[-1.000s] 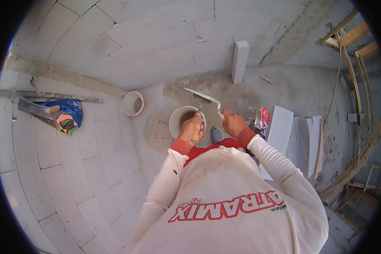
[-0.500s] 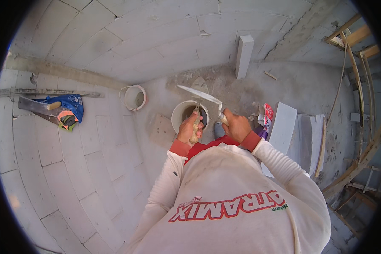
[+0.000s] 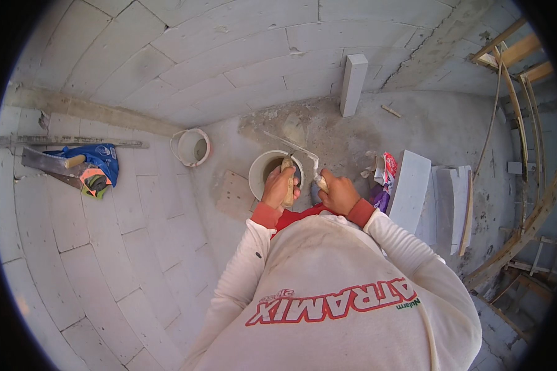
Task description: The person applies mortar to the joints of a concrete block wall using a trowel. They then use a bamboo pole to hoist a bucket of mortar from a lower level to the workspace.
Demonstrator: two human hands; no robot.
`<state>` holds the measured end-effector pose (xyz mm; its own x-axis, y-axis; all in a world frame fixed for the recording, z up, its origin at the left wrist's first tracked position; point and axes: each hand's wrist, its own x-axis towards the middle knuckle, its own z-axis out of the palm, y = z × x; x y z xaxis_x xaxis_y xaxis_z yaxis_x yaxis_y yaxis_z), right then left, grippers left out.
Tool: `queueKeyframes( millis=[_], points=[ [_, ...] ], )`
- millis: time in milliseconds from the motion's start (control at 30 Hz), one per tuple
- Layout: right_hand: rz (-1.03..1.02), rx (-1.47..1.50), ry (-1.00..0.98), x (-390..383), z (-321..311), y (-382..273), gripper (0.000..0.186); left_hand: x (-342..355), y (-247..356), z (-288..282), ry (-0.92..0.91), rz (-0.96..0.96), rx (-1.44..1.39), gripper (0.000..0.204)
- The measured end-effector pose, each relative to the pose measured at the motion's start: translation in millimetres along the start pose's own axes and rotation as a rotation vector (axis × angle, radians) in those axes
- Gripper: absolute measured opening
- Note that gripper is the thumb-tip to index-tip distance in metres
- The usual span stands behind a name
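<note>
Below, hands: over round white plastic bucket (image 3: 261, 176).
Left hand (image 3: 278, 187): grasping wooden-handled tool (image 3: 288, 179), perhaps a brush.
Right hand (image 3: 338, 194): clenched on flat steel trowel (image 3: 291, 147).

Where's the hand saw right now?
In the head view the saw lies on top of the block wall at the person's far left, beside a blue bag, well left of the small bucket.

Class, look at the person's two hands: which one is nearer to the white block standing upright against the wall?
Right. The right hand, gripping a trowel, is below the upright white block, slightly to its left. The left hand, over the white bucket, is farther to the left.
</note>
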<state>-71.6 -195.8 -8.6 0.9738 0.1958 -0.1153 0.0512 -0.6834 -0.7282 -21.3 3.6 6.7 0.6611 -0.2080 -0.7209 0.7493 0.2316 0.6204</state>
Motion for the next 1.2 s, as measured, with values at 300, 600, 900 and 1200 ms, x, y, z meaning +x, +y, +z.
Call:
queueKeyframes(
  millis=[300, 600, 900, 1200],
  points=[
    [0.001, -0.074, -0.075, 12, 11, 0, 0.033, 19, 9, -7, 0.051, 0.060, 0.102, 0.019],
    [0.149, 0.153, -0.075, 35, 65, -4, 0.043, 43, -9, -61, 0.194, -0.048, 0.019, 0.024],
    [1.074, 0.758, -0.470, 43, 255, 84, 0.025, 154, -180, -198, 0.601, -0.520, 0.209, 0.038],
    [0.250, -0.218, -0.498, 130, 583, 342, 0.036, 427, -356, -320, 0.155, -0.279, 1.410, 0.065]
  ],
)
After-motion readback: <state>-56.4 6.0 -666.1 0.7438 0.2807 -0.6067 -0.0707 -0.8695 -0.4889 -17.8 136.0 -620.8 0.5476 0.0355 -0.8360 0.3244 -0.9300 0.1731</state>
